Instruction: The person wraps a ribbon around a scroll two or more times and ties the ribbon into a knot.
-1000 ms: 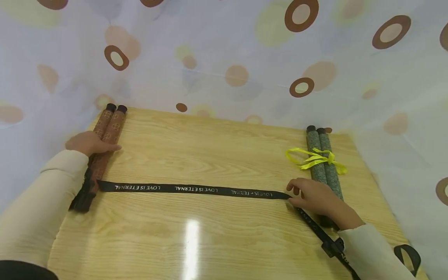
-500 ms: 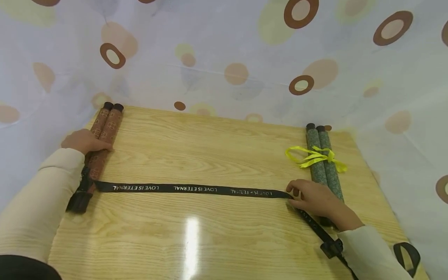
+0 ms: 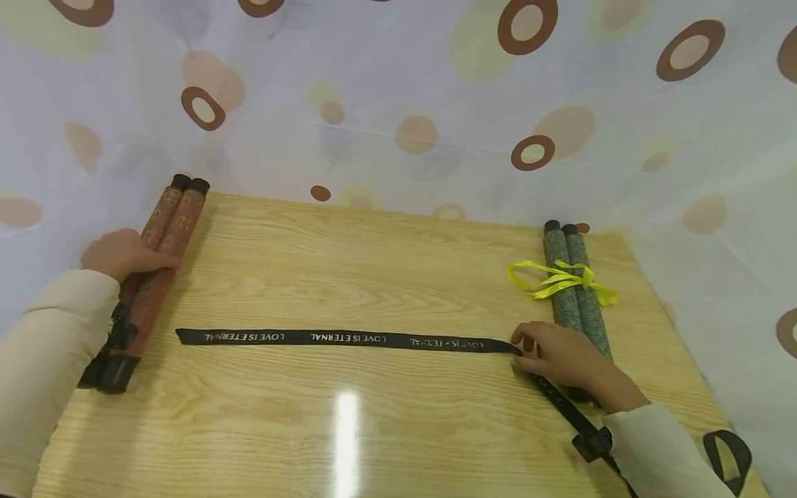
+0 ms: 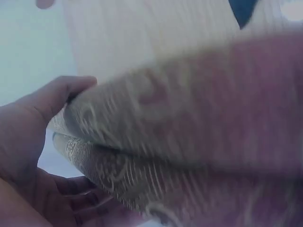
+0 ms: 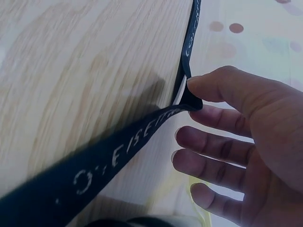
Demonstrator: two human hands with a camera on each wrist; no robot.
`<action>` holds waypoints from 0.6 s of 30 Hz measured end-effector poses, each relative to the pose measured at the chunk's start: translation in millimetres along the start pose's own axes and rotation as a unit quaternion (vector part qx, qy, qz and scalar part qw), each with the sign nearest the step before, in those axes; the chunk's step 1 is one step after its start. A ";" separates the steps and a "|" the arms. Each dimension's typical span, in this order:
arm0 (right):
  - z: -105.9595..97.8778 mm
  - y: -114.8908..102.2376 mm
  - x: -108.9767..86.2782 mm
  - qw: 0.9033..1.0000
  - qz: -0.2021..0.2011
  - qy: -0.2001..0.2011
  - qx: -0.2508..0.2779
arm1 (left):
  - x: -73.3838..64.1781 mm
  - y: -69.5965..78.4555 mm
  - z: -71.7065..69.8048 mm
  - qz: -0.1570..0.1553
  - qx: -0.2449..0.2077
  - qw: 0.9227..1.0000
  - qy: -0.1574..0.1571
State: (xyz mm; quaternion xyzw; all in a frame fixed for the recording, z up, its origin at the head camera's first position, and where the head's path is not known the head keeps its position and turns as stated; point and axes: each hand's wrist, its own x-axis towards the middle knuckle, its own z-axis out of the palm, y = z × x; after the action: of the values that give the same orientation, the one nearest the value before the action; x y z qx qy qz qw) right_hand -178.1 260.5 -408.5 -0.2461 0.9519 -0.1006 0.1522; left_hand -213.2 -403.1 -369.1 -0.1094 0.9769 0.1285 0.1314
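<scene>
The left hand (image 3: 127, 253) grips the brown rolls (image 3: 149, 299), now moved left, away from the black ribbon (image 3: 349, 338). The right hand (image 3: 560, 354) still pinches that ribbon over the bench (image 3: 373, 277).

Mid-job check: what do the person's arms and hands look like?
Long, plain cream sleeves on both: the left sleeve has a crease or seam near its end, the right sleeve ends at the wrist. The left hand and right hand are bare, ungloved. A black box shows beside the right sleeve; whether it is worn, I can't tell.
</scene>
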 end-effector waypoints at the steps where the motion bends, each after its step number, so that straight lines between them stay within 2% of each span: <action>1: 0.4 0.0 0.8 1.000 -0.001 0.002 0.000 | 0.5 3.7 -2.7 0.000 -0.001 1.000 -0.005; 4: 1.0 -0.5 4.0 1.000 -0.005 0.009 -0.004 | 1.2 21.5 -9.5 0.006 -0.021 0.999 -0.038; 8: 1.2 -2.6 7.1 1.000 -0.005 0.010 -0.004 | 1.0 55.3 -10.1 0.013 -0.047 0.996 -0.077; 15: 1.9 -6.2 8.8 1.000 0.006 0.002 0.000 | 1.8 110.2 5.0 0.047 -0.073 0.991 -0.101; 18: 0.8 -7.2 9.9 1.000 0.007 -0.004 -0.004 | -0.6 132.7 11.1 0.056 -0.088 0.987 -0.119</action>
State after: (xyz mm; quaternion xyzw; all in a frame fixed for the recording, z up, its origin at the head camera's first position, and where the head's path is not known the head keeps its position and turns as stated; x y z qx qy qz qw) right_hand -182.9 249.3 -409.8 -0.2408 0.9533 -0.0949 0.1559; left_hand -242.9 -274.7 -349.8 -0.0491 0.9436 0.2336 0.2294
